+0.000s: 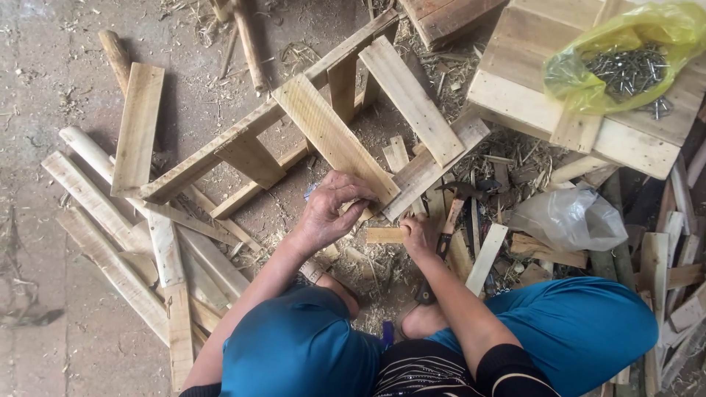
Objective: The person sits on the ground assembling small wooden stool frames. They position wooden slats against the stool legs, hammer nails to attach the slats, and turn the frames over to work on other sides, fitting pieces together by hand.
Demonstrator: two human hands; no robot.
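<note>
Left hand [329, 212] is gripping the slat [334, 140] end on the wooden frame [243, 143]; right hand [419, 234] is closing beside a hammer [450, 220]. Nail bag [625, 62] is lying far right.

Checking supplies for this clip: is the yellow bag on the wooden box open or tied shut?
Open. The yellow bag lies on the wooden box with its mouth spread wide, showing nails heaped inside.

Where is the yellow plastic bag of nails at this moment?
In the head view, the yellow bag of nails lies at the upper right, on a wooden pallet box, far from both hands.
</note>
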